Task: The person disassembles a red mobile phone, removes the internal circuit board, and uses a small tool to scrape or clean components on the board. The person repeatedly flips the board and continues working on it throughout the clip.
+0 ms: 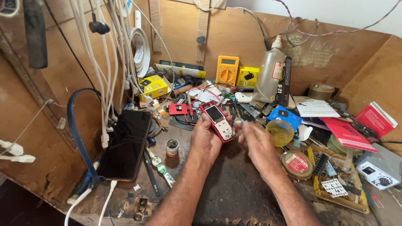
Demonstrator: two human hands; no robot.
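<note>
My left hand (205,140) holds a small red keypad phone (217,121) above the dark workbench, its screen and white keys facing up. My right hand (256,142) is just to the right of the phone, blurred, with its fingers pinched near the phone's lower right edge. Something small and pale shows at its fingertips; I cannot tell what it is.
A black smartphone (126,143) leans at the left beside hanging white cables (104,71). A yellow multimeter (226,70) and a plastic bottle (268,77) stand at the back. A round yellow container (279,132), a tin (297,163), red booklets (347,134) and a parts tray (335,186) crowd the right.
</note>
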